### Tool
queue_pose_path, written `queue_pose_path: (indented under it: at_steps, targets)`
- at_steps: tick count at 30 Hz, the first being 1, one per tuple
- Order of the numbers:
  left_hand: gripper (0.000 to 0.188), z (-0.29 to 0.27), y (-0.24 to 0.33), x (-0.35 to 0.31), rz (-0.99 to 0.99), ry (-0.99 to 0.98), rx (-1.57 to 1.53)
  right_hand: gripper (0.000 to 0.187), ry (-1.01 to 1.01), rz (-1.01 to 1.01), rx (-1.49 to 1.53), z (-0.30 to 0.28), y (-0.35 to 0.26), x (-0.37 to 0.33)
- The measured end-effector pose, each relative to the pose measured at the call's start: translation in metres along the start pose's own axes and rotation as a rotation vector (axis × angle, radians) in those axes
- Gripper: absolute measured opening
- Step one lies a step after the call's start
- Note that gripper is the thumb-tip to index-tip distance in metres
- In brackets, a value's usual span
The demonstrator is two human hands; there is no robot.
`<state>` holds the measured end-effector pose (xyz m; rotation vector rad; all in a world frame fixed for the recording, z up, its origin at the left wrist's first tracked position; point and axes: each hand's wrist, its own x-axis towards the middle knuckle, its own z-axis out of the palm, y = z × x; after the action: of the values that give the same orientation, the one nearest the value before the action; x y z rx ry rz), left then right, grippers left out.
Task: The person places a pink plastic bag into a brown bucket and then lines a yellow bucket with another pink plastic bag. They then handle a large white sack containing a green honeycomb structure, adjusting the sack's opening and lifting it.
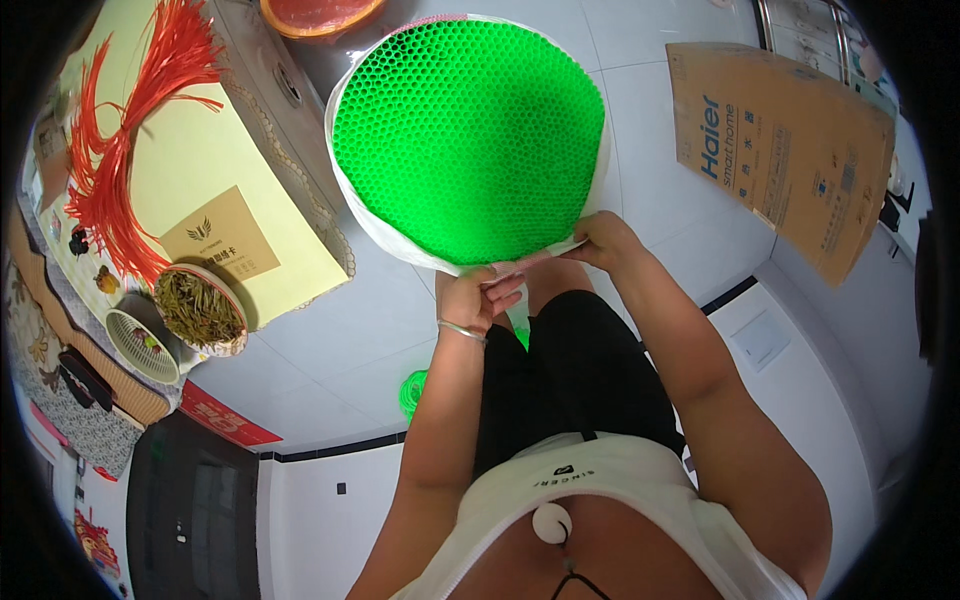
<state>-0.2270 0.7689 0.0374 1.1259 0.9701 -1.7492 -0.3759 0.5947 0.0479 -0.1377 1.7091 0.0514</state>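
In front of me is a round bright green honeycomb pad, its open cells facing up. A white fabric cover runs around its rim, with pinkish patches at the far edge and at the near edge. My left hand pinches the near edge of the cover between thumb and fingers, a silver bangle on its wrist. Further right, my right hand grips the same edge, its fingertips closed on the fabric. The underside of the pad is hidden.
A pale yellow tabletop at the left holds a bundle of red strips, a brown card and a bowl of dried leaves. Beside it is a pale strainer basket. A cardboard box stands right; an orange-rimmed basin, far.
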Motion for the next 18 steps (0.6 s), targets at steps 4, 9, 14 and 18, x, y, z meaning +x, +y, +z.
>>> queue_pose_path:
  at_steps: [4,9,14,18]
  targets:
    - [0.045,0.004,-0.015,0.019,0.149,0.131,-0.079,0.043,-0.013,-0.004,-0.055,0.000,0.003,0.008]
    - [0.045,0.006,-0.025,0.019,0.290,0.160,-0.103,0.044,-0.159,-0.064,-0.032,-0.016,0.010,0.011]
    - [0.041,0.018,-0.041,0.021,0.179,0.076,-0.125,0.043,-0.219,-0.035,-0.001,-0.023,0.017,0.015]
    - [0.037,0.028,-0.046,0.028,0.217,0.148,-0.046,0.042,-0.245,-0.072,-0.070,-0.035,0.020,0.029]
